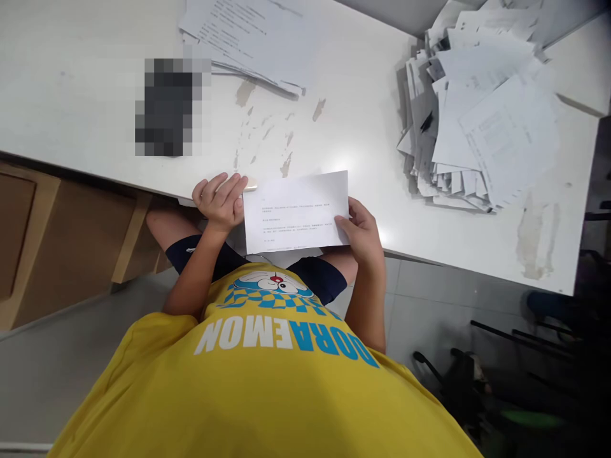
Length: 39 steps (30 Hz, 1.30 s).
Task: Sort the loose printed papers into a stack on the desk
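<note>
A printed sheet of white paper (296,213) is held at the desk's near edge, above my lap. My right hand (361,230) grips its right edge, thumb on top and the other fingers behind. My left hand (220,202) is beside the sheet's left edge, palm turned up, with fingers loosely bent and slightly apart. By the left fingertips is a small cream-coloured object (251,184), partly covered by the sheet; whether the fingers touch it I cannot tell.
A white desk (363,146) with worn brown patches spans the view. A tall untidy paper pile (477,121) stands at right, and a flatter printed stack (252,38) lies at the back. A dark pixelated object (167,108) is at left. Wooden drawers (67,248) are below left.
</note>
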Motion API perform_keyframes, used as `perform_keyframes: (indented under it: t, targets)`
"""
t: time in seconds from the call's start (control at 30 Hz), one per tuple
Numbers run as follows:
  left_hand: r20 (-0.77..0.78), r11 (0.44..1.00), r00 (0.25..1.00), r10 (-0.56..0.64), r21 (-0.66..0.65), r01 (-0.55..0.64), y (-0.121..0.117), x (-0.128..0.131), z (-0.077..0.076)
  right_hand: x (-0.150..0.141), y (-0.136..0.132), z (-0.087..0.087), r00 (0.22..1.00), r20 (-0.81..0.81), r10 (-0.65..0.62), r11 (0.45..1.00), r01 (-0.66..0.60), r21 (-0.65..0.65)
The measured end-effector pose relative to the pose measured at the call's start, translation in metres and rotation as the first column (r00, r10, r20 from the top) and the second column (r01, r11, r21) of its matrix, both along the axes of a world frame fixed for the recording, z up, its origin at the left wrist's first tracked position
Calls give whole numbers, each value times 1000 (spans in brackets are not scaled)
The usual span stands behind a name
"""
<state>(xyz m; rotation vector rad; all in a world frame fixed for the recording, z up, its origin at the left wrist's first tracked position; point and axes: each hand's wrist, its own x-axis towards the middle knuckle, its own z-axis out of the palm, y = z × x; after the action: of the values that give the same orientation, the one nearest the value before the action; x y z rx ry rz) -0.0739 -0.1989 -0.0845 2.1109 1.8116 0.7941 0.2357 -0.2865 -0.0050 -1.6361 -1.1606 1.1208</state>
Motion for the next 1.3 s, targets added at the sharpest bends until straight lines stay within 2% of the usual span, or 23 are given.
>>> perform_keyframes:
  t: [0.13, 0.3, 0.4, 0.6, 0.87, 1.17, 1.3]
  targets:
    - [30, 1000, 1000, -2, 17, 1, 1, 3, 3, -1, -1, -2, 1000, 16, -7, 1000, 7, 2]
    - [35, 988, 999, 0, 157, -6, 3, 2, -2, 0, 0, -6, 999, 31, 25, 999, -25, 26]
    - [18, 980, 1000, 15, 199, -18, 3, 1, -4, 1, 0, -7, 998, 46, 41, 999, -43, 32]
    - [55, 990, 998, -6, 141, -2, 2, 2, 1, 0, 0, -5, 999, 31, 29, 999, -30, 28]
    - [-41, 975, 998, 38, 220, -28, 2, 1, -5, -1, -1, -3, 999, 20, 25, 1000, -26, 15]
    - [-52, 980, 998, 44, 199, -32, 2, 3, 1, 2, -2, -5, 995, 72, 65, 998, -66, 16]
    - [-25, 987, 999, 41, 159, -37, 2, 4, 0, 6, -2, -5, 996, 76, 50, 997, -54, 56]
